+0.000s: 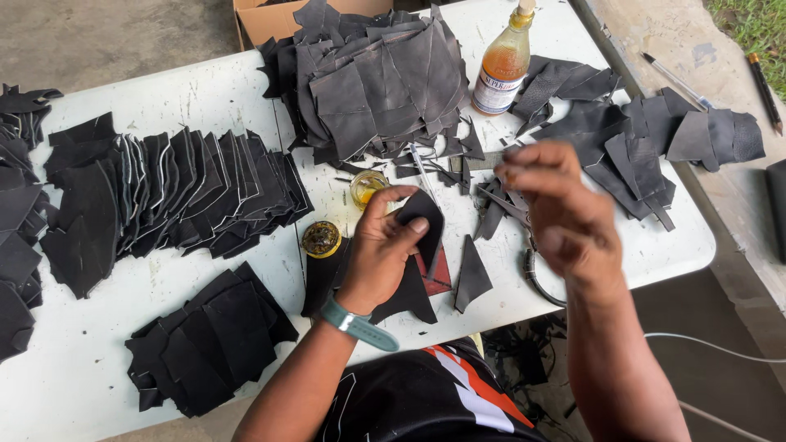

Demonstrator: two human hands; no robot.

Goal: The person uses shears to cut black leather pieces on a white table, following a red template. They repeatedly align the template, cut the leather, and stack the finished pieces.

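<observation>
White, scuffed plastic folding table (205,90), set outdoors on bare grey concrete ground (106,33), with a strip of green grass (757,24) past the far right corner. Tabletop marked with scratches and dark smudges, crowded with cut black leather.

Left hand (378,254) near the middle of the near edge, teal watch strap (358,324) at the wrist, grip pinched on a small curved black leather piece (424,214), thumb pressed on its face and fingers behind, held just above the table. Right hand (557,209) raised beside it toward the right edge, blurred, fingers curled loosely together; impossible to tell whether anything sits in that grip.

Under the left hand, flat on the table: larger black leather shapes (409,295) and a dark red rectangular pad (436,274). Just left of them a round brass-coloured tin lid (321,239), and beyond it a small open glass jar of yellow glue (366,187). Tall amber glue bottle with a white label (501,69) at the far edge, beside a big heap of grey-black leather squares (368,82). Fanned row of white-edged black leather pieces (180,192) along the left side; a flat stack of black cut pieces (209,340) at the near left corner. Loose black scraps (647,139) toward the right edge. Brown cardboard box (274,18) past the far edge. Two pens (765,90) on the concrete ledge to the right.
</observation>
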